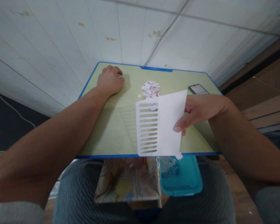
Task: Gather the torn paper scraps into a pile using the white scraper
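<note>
Probably a home — plank wall [60, 34], small table [118, 121].

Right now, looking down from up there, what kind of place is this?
Maybe a corner of somebody's home, though I can't be sure. There's a small blue-edged table by a white panelled wall, and a phone lies on the tabletop.

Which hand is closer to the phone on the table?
The right one. The right hand, pinching a white slotted sheet, is just on the near side of the phone; the left hand is at the table's far left, beyond the paper scraps.
</note>
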Available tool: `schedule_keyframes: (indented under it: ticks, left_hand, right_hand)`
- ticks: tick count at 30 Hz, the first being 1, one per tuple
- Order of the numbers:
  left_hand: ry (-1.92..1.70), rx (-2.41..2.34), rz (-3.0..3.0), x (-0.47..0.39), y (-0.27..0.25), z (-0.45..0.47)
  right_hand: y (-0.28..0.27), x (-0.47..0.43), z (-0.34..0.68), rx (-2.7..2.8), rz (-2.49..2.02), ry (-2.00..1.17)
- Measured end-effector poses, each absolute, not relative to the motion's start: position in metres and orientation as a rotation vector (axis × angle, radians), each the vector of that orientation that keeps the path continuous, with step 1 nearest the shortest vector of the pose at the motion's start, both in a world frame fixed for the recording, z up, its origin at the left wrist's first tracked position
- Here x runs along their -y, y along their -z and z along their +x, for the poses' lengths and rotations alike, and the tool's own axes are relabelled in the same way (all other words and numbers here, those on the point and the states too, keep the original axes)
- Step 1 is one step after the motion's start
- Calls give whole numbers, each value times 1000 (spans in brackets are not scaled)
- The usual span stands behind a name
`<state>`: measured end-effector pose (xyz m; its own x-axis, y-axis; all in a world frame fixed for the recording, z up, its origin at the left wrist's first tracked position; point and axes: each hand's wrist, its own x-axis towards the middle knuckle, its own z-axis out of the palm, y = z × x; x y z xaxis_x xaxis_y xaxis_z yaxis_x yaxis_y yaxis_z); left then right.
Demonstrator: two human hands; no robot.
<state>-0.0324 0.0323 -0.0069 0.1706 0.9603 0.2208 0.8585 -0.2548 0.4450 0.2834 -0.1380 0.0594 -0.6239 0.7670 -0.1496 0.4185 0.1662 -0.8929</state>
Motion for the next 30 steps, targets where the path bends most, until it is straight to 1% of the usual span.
schedule_keyframes:
  ticks: [3,8,12,16,18,21,23,27,30]
  left_hand:
    - [-694,-1776,2251,-35,10,-33]
    - [-690,-1793,2287,-34,10,-31]
    - [-638,-1805,2276,-34,8,-32]
    - [-641,-1789,2299,-39,11,-34]
    - [-637,-1784,2326,-42,13,-35]
    - [-698,-1790,2320,-43,17,-33]
    - [-721,-1815,2297,-43,18,-32]
    - [-687,-1843,2296,-40,17,-31]
    - [-655,-1848,2326,-37,15,-31]
  right_hand:
    - [-59,138,284,2073,-1152,-1417]
    - [-59,139,284,2022,-1190,-1517]
    - [-58,140,282,1974,-1211,-1265]
    - [-59,134,277,1945,-1172,-1296]
    - [-60,129,275,1862,-1172,-1170]
    - [-58,123,273,1670,-1244,-824]
    - [-56,121,272,1617,-1323,-661]
    - [-53,121,270,1542,-1484,-476]
    - [-56,119,267,1460,-1716,-350]
